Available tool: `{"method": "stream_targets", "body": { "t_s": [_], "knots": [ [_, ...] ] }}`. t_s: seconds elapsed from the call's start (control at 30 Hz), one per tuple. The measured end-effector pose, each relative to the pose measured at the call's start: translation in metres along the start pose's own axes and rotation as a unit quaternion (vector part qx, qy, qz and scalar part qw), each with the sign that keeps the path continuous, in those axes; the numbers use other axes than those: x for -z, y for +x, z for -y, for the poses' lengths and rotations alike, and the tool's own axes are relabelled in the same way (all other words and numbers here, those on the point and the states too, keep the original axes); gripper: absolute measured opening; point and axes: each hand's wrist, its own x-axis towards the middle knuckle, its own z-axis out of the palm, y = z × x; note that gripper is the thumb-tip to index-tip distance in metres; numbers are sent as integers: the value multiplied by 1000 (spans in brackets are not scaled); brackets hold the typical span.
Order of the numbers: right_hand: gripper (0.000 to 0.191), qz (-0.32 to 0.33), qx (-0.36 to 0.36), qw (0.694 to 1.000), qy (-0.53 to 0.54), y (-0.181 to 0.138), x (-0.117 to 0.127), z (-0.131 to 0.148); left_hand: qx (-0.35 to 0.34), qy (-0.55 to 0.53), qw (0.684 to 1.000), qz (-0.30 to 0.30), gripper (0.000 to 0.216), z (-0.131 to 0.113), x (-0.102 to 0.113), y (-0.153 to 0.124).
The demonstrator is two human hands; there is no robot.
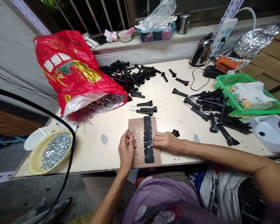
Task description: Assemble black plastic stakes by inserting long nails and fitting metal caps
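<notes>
A small brown board [136, 124] lies at the table's near edge, with a column of several black rounded pads [148, 139] down its middle and tiny pale bits scattered on its left half. My left hand [126, 150] rests on the board's left side, fingers curled in a pinch on something too small to make out. My right hand [164, 142] lies on the board's right edge, fingertips pressed at one of the black pads. A black plastic piece [175, 133] sits just behind my right hand.
A red bag [72, 71] spills metal pins at the left. Black plastic parts are piled at the back centre [128, 76] and at the right [212, 107]. A yellow bowl [34, 166] of small metal pieces, a green basket [228, 82] and a kettle [202, 51] stand around.
</notes>
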Motion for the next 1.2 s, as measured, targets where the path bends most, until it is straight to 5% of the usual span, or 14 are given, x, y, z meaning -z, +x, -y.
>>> {"method": "stream_targets", "body": {
  "t_s": [0.17, 0.3, 0.47, 0.6, 0.73, 0.9, 1.03, 1.2],
  "knots": [
    [26, -13, -78, 997, 20, 3, 0, 21, 7, 11, 1000, -1, 48, 0, 2, -2],
    [26, 23, 10, 999, 28, -6, 7, 28, 6, 26, 1000, -1, 47, -1, 4, -3],
    [25, 21, -173, 984, -46, -28, 55, -16, 3, 12, 1000, -2, 47, 2, 4, -2],
    [26, 42, -170, 975, -140, -2, 77, -49, -14, -5, 1000, -9, 43, 3, 0, -5],
    [26, -13, -191, 974, -122, 73, 43, -65, -60, 14, 997, -43, 33, 3, 15, -5],
    [25, 46, -254, 950, -174, 146, -6, -75, -117, 176, 961, -177, 26, 26, 86, 16],
    [27, 96, -260, 945, -172, 155, -19, -77, -102, 276, 944, -150, 26, 56, 134, 31],
    [21, 46, -249, 954, -161, 145, -25, -81, -97, 327, 936, -88, 26, 67, 140, 37]
  ]
}}
